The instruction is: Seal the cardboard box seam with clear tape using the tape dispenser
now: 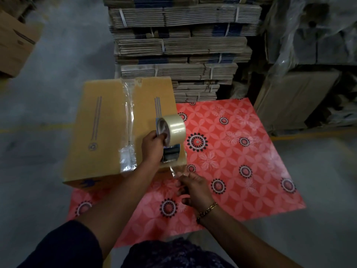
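A closed cardboard box (104,128) lies on a red patterned mat (222,151). A strip of clear tape (129,120) runs along its centre seam and wrinkles over the near edge. My left hand (153,146) grips the tape dispenser (170,144), which carries a roll of clear tape (174,126), above the box's near right corner. My right hand (193,187), with a bracelet on the wrist, pinches the loose end of the tape (176,172) pulled down from the dispenser.
Bundled stacks of flattened cartons (179,45) rise right behind the box. Plastic-wrapped goods (309,55) stand at the right. Another carton (15,41) sits at the far left on the grey concrete floor (38,171).
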The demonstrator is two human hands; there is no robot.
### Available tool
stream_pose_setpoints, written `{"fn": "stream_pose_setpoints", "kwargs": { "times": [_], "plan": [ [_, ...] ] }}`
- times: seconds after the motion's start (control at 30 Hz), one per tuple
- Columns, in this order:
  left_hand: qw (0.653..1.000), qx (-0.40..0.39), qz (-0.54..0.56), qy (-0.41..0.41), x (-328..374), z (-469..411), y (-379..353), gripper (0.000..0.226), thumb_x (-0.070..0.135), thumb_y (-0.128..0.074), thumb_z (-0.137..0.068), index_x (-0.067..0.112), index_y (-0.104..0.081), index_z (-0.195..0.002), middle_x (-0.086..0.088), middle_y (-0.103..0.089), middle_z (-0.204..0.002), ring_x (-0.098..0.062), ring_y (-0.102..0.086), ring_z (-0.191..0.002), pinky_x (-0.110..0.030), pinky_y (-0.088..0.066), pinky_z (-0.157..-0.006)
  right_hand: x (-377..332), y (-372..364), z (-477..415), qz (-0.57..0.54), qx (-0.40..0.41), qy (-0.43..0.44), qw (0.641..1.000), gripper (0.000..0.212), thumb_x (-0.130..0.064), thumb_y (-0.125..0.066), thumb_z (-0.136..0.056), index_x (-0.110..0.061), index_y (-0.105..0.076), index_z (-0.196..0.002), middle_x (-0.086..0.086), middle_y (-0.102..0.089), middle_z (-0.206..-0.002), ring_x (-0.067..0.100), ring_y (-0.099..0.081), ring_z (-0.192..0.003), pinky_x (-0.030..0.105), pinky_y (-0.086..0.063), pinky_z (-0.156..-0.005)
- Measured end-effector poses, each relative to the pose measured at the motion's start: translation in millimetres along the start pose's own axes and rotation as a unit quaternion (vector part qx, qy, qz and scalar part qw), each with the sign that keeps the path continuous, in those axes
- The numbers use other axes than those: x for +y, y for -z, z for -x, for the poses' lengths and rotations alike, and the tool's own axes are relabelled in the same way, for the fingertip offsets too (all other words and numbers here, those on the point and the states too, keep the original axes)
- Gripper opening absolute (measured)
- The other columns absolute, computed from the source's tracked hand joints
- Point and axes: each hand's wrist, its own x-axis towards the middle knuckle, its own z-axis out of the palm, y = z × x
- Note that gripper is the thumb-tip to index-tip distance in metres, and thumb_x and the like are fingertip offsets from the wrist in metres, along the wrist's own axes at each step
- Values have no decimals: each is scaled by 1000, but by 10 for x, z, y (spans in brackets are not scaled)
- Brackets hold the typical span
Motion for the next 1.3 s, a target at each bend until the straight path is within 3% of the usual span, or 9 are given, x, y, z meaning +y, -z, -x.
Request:
{"fn": "stream_pose_setpoints", "kwargs": {
  "times": [0.07, 0.17, 0.27, 0.4, 0.6, 0.73, 0.93, 1.17, 1.3],
  "plan": [
    [988, 10, -133, -77, -73, -100, 55, 22, 34, -68, -82, 14, -76, -88, -4, -69, -87, -21, -54, -89, -35, -38, -78, 46, 16, -38, -6, 6, -7, 1000, 13, -18, -63, -93, -17, -68, -81, -4, -66, -61, 9, -56, -42, 15, -37, -37],
    [918, 58, -349, -179, -163, -268, 194, 24, 31, -69, -87, 14, -76, -102, -5, -67, -115, -33, -46, -118, -41, -31, -94, 65, -11, -79, -11, 12, -1, 1000, 18, -24, -68, -91, -19, -66, -74, -3, -65, -61, 9, -56, -42, 16, -37, -38],
    [869, 69, -441, -212, -214, -332, 315, 28, 24, -63, -86, 13, -65, -112, -16, -60, -120, -40, -45, -119, -47, -32, -91, 62, -101, -118, -16, 11, 4, 1000, 24, -28, -71, -89, -21, -64, -68, -5, -63, -57, 10, -55, -42, 16, -38, -39],
    [849, 63, -476, -219, -187, -315, 377, 31, 25, -62, -86, 10, -59, -113, -18, -59, -118, -39, -47, -115, -47, -33, -89, 111, -171, -129, -26, 6, 7, 1000, 21, -30, -70, -90, -19, -64, -74, -4, -62, -58, 10, -56, -44, 18, -39, -41],
    [877, 36, -354, -324, -394, 305, 609, 23, 15, -58, -79, 10, -63, -102, -12, -64, -107, -37, -56, -103, -45, -42, -83, 159, -140, -161, -36, 6, 16, 999, 25, -23, -65, -92, -21, -63, -68, -1, -61, -60, 12, -55, -44, 19, -40, -41],
    [840, -69, -359, -402, -622, 681, 731, 26, 17, -66, -86, 14, -65, -112, -7, -60, -112, -27, -56, -105, -41, -46, -87, 159, -148, -165, -28, 7, 26, 999, 23, -26, -66, -92, -18, -63, -71, -1, -61, -58, 12, -54, -44, 19, -41, -42],
    [833, -66, -348, -425, -608, 796, 583, 15, 10, -63, -90, 9, -67, -104, -9, -63, -105, -25, -56, -97, -38, -45, -80, 147, -166, -164, -23, 7, 25, 999, 22, -27, -65, -93, -16, -61, -75, 3, -60, -59, 12, -55, -43, 18, -39, -42],
    [896, -79, -255, -355, -626, 773, 595, 22, 24, -57, -95, 7, -70, -100, -8, -64, -104, -26, -60, -98, -47, -51, -82, 51, -69, -138, 16, -77, 45, 996, 29, -47, -65, -89, -20, -71, -81, -1, -64, -65, 13, -58, -51, 23, -40, -47],
    [923, -77, -206, -316, -656, 769, 613, 7, 15, -66, -88, 14, -71, -92, 3, -61, -100, -15, -63, -96, -40, -54, -82, 60, 275, -262, 143, 9, 177, 974, 5, -14, -64, -92, -11, -67, -89, 5, -66, -74, 23, -60, -60, 26, -44, -48]
  ]
}}
